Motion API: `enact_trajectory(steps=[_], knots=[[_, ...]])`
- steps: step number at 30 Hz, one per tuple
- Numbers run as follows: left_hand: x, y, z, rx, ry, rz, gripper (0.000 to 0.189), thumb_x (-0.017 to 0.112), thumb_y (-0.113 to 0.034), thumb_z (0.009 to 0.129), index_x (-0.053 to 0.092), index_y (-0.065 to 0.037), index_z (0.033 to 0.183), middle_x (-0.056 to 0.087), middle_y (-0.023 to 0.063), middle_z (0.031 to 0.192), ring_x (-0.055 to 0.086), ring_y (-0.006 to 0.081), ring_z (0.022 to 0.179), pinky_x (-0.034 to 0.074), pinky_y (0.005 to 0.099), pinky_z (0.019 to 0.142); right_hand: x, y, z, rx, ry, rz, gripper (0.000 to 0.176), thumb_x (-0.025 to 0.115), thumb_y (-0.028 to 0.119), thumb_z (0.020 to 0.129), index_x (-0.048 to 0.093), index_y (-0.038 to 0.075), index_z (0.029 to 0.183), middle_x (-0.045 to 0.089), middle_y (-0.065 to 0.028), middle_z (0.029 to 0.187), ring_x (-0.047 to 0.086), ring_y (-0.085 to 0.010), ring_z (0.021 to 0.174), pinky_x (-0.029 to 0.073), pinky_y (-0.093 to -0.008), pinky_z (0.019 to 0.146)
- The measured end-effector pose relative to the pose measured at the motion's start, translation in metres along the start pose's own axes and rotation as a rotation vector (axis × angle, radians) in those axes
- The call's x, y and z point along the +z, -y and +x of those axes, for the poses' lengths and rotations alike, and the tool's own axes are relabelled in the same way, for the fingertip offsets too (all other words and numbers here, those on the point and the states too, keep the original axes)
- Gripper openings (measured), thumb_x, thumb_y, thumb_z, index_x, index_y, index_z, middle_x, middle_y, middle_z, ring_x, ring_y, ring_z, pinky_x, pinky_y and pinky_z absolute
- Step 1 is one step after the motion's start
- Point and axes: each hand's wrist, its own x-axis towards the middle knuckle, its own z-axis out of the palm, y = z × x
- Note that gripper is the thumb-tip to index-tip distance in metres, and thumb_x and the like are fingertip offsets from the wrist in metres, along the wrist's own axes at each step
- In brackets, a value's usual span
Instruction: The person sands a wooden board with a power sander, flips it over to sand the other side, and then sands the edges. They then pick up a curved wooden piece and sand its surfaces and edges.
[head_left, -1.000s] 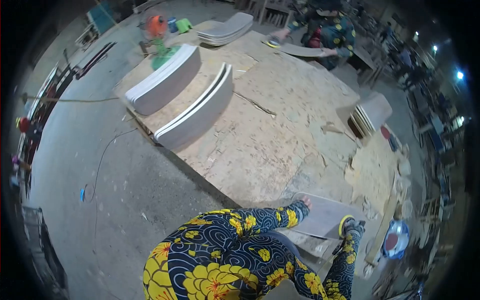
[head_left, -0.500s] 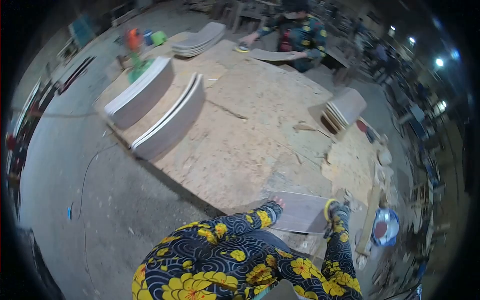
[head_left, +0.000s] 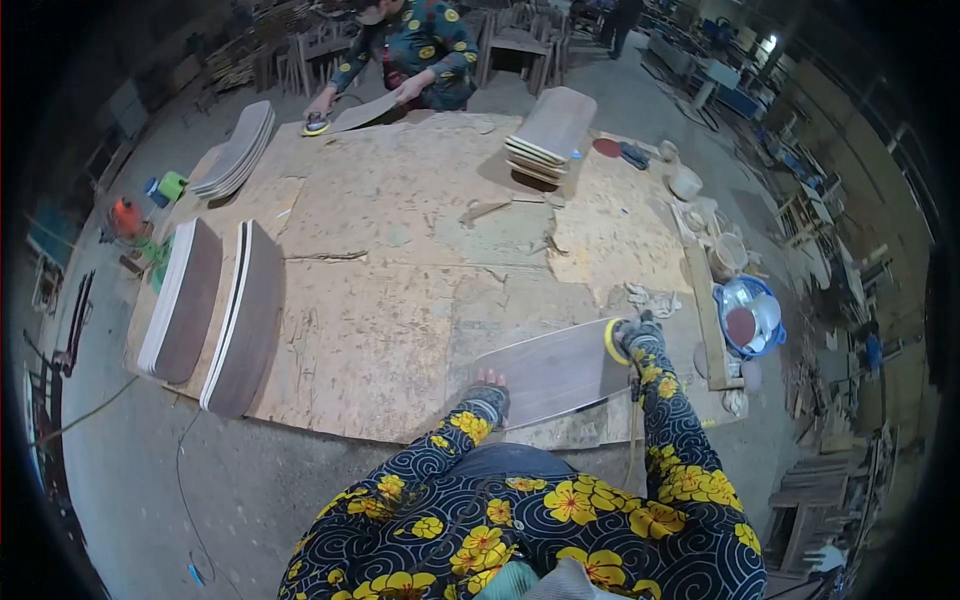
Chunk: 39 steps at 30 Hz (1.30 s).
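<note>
A curved wooden panel lies at the near edge of the table in front of me. My left hand, in a grey glove with bare fingertips, rests on the panel's left end, fingers stretched out and slightly apart. At the panel's right end, my right hand is closed around a sander, whose yellow pad is tilted on edge against the panel. The glove and sleeve hide most of the sander's body. A hose hangs below that hand.
Two stacks of curved panels stand on edge at left; further stacks lie farther back. Across the table, another person holds a sander and panel. A blue basin and white tubs stand at right.
My view has turned, so the table sits more level and the co-worker appears farther left. My hands stay at the panel's two ends, the right one still on the sander.
</note>
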Motion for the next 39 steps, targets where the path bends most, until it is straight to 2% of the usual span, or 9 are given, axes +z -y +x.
enact_trajectory(steps=[6,15,18,19,22,28,31,34,39], knots=[[-0.005,-0.004,-0.001,-0.055,0.064,0.061,0.117,0.074,-0.056,0.072,0.005,-0.006,0.152,0.003,0.0225,0.158,0.002,0.0425,0.145,0.009,0.0515,0.118,0.035,0.051,-0.097,-0.388,-0.125,-0.26,0.081,0.076,0.043,0.07,0.039,0.026,0.14,0.04,-0.0224,0.14,0.056,-0.041,0.114,0.05,-0.0464,0.092],[0.006,0.0,0.014,-0.102,0.059,0.092,0.125,0.077,-0.06,0.065,0.006,-0.006,0.152,0.005,0.0232,0.158,0.004,0.0438,0.145,0.012,0.0514,0.117,-0.02,-0.035,0.027,-0.077,-0.29,0.097,0.085,0.084,0.037,0.066,0.042,0.006,0.133,0.051,-0.0247,0.13,0.055,-0.0379,0.118,0.048,-0.0422,0.095],[0.014,0.002,0.02,-0.101,0.039,0.098,0.126,0.078,-0.059,0.064,0.006,-0.004,0.152,0.007,0.0246,0.157,0.006,0.0447,0.144,0.015,0.0516,0.117,-0.031,-0.016,0.012,-0.008,-0.062,0.078,0.083,0.077,0.039,0.072,0.039,0.012,0.141,0.046,-0.0217,0.139,0.055,-0.0348,0.12,0.048,-0.0442,0.096],[0.013,0.003,0.016,-0.096,0.026,0.082,0.126,0.078,-0.059,0.064,0.006,-0.004,0.151,0.007,0.0248,0.157,0.006,0.0448,0.144,0.015,0.0514,0.117,-0.05,0.02,-0.049,-0.077,-0.006,-0.057,0.077,0.074,0.044,0.072,0.046,0.011,0.136,0.054,-0.0222,0.13,0.058,-0.0353,0.115,0.049,-0.0444,0.095],[0.0,0.0,0.007,-0.094,0.015,0.05,0.127,0.079,-0.058,0.063,0.006,-0.003,0.151,0.008,0.0257,0.157,0.008,0.0452,0.144,0.016,0.0504,0.117,0.016,0.02,-0.029,-0.426,-0.276,-0.358,0.073,0.071,0.047,0.072,0.05,0.011,0.132,0.058,-0.0228,0.123,0.059,-0.0348,0.113,0.05,-0.0442,0.092],[0.021,0.006,0.021,-0.096,-0.002,0.059,0.127,0.079,-0.057,0.063,0.006,-0.003,0.151,0.007,0.0276,0.156,0.008,0.0459,0.144,0.016,0.05,0.117,-0.018,0.005,-0.002,-0.194,-0.048,-0.189,0.073,0.072,0.046,0.07,0.051,0.011,0.131,0.057,-0.0228,0.124,0.056,-0.0317,0.119,0.049,-0.041,0.095],[0.066,0.026,0.06,-0.068,-0.076,0.181,0.126,0.079,-0.055,0.064,0.004,-0.003,0.151,0.005,0.0278,0.156,0.006,0.0477,0.143,0.014,0.0504,0.118,-0.016,-0.027,0.044,-0.211,-0.168,-0.159,0.066,0.072,0.042,0.073,0.054,0.008,0.126,0.058,-0.0233,0.122,0.057,-0.0307,0.117,0.05,-0.0394,0.092],[0.026,0.005,0.024,-0.122,-0.024,0.084,0.127,0.08,-0.055,0.064,0.003,-0.004,0.151,0.003,0.0279,0.156,0.006,0.048,0.143,0.014,0.0503,0.118,-0.003,-0.026,0.053,-0.274,-0.25,-0.106,0.052,0.071,0.034,0.076,0.058,0.008,0.119,0.06,-0.0214,0.118,0.059,-0.0319,0.113,0.053,-0.0394,0.085],[0.008,0.004,0.01,-0.062,-0.002,0.027,0.125,0.08,-0.054,0.065,0.004,-0.004,0.151,0.005,0.0278,0.156,0.005,0.0475,0.143,0.014,0.0486,0.118,0.04,0.078,-0.041,-0.385,-0.184,-0.136,0.057,0.066,0.039,0.079,0.05,0.011,0.125,0.056,-0.0257,0.12,0.058,-0.0406,0.111,0.05,-0.0461,0.09]])
